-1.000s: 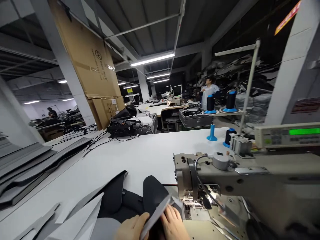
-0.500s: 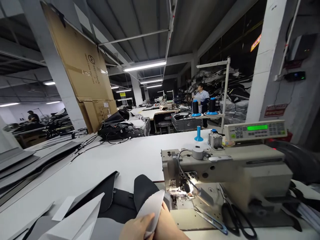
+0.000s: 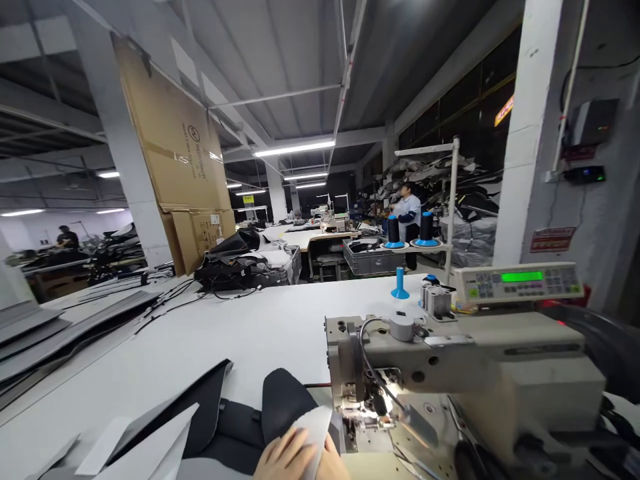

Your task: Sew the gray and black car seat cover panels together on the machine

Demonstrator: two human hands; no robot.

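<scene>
The pale grey fabric piece (image 3: 317, 421) is at the near edge of the view, just left of the sewing machine (image 3: 425, 357). Its visible part narrows to a tip that points up and to the right, toward the lit needle area; its long axis slants from lower left to upper right, with the lower end hidden.

The left hand (image 3: 284, 457) lies over this piece with its fingers extended across the surface; whether the thumb closes underneath cannot be told. The right hand (image 3: 333, 463) is at the piece's right edge, partly covered by it, so its grip cannot be made out either.

Just beyond the hands, a black fabric panel (image 3: 281, 395) points its rounded end away from the wearer, its long axis leaning slightly left toward the far end. Left of it, a dark folded panel (image 3: 207, 403) tapers to a corner aimed up and right, beside white sheet-like pieces (image 3: 167, 445) whose sharp tip points the same way.

All these rest on or above the white tabletop (image 3: 260, 327). A blue empty spool (image 3: 400, 287) stands upright behind the machine, near a control panel (image 3: 520, 282) with a green display.
</scene>
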